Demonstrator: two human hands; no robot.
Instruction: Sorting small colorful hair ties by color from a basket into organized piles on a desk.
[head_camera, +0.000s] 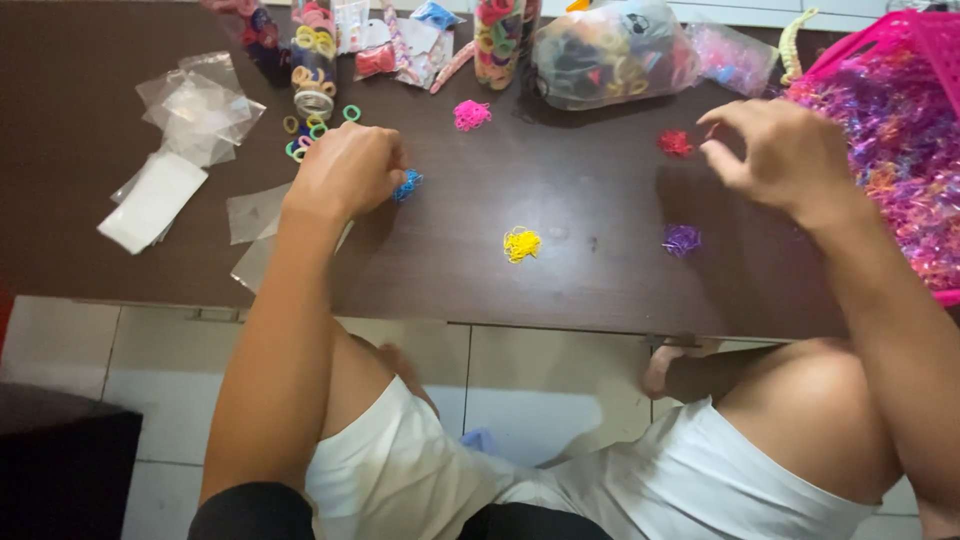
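On the dark brown table (560, 270) lie small piles of tiny elastic bands: blue (408, 184), pink (472, 115), red (675, 143), yellow (521, 243) and purple (682, 239). My left hand (345, 170) rests on the table with its fingers curled, the fingertips pinching at the blue pile. My right hand (780, 150) hovers above the table just right of the red pile, thumb and fingers bent and slightly apart, with nothing seen in it.
A pink basket (905, 35) full of mixed coloured bands stands at the right edge. Clear plastic bags (195, 105) and a white packet (152, 201) lie at the left. Jars (314, 55) and a bag (610, 50) of hair ties line the back.
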